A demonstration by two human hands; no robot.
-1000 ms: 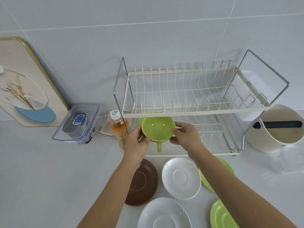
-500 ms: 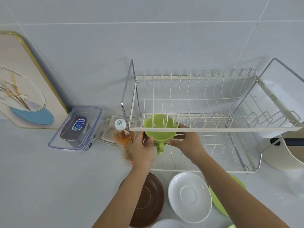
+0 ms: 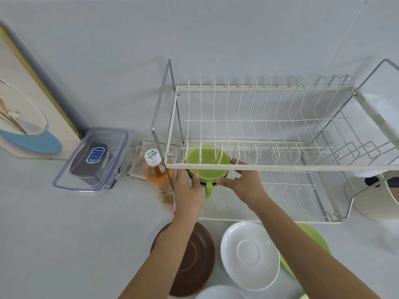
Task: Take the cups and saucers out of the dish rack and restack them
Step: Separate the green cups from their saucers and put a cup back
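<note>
One light-green ceramic cup (image 3: 207,169) is seen, held on the lower tier of one two-tier cream wire dish rack (image 3: 280,167), at that tier's left end. A dark rim shows just beneath the cup; whether it belongs to a second cup cannot be told. Four saucers are counted on the pale grey countertop (image 3: 64,234) in front of the rack: one brown saucer (image 3: 198,262), one white saucer (image 3: 250,255), one green saucer (image 3: 311,240) partly covered by the right forearm, and the rim of another white saucer (image 3: 218,293) cut off at the bottom edge.

The cup is grasped from both sides: the left hand (image 3: 187,195) is closed against its left wall with the thumb on the front, and the right hand (image 3: 244,182) is pressed to its right wall with fingers curled round. The cup's handle points toward the viewer, hanging between the two hands.

The upper tier's front rail crosses directly over the cup's mouth, so little room is left above. The chrome side frame and one orange drink bottle (image 3: 158,178) stand just left of the left hand. To the right, the lower tier's wires are seen bare.
</note>
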